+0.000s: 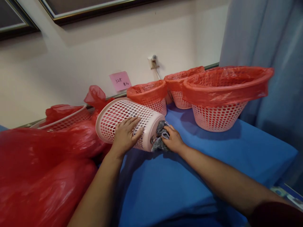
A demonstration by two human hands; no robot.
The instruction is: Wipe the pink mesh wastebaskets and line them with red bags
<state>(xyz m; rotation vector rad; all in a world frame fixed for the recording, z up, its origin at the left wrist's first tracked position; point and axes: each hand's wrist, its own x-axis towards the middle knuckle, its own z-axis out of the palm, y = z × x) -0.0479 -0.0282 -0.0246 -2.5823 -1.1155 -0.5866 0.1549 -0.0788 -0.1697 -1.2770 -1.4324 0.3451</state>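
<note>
A pink perforated plastic wastebasket (144, 118) is tipped on its side over the table, its open mouth to the left and its base to the right. My left hand (125, 134) grips its side, the fingers laid over the holes and the thumb toward the base. In my right hand (174, 138) is a bunched grey cloth (161, 143), pressed against the basket's bottom. A small dark mark or label shows on the base beside the cloth. The hand partly covers the cloth.
Behind stand three pink baskets lined with red bags: a small one (159, 105), a middle one (181, 100) and a large one (219, 118). Stuffed red plastic bags (47, 176) fill the left, before another basket (68, 121). Blue cloth (151, 186) covers the table; a curtain (267, 41) hangs right.
</note>
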